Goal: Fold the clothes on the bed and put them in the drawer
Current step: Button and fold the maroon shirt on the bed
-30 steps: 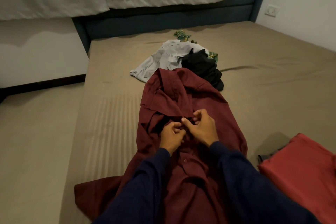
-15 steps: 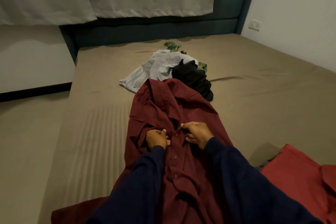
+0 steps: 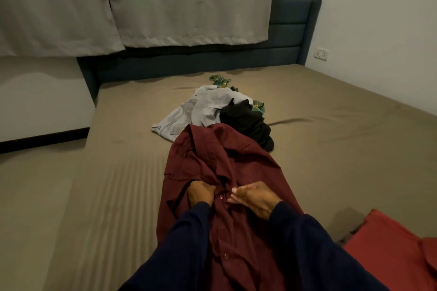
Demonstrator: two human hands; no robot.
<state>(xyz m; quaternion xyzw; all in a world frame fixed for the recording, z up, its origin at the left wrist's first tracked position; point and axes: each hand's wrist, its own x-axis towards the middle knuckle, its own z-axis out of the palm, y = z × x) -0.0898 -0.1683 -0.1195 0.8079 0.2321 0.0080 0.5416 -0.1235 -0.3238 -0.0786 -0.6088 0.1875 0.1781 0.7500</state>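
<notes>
With the maroon button shirt (image 3: 227,172) spread on the bed (image 3: 118,184) before the clothes pile (image 3: 212,111), your left hand (image 3: 199,192) pinches its placket while your right hand (image 3: 254,197) holds loosely; fasten each button flat before folding.

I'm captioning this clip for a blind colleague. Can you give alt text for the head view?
Two hands work the button placket of a maroon shirt spread on a tan bed: left hand grips the fabric, right hand pinches beside a button. Behind lie pale jeans and a black garment.
</notes>
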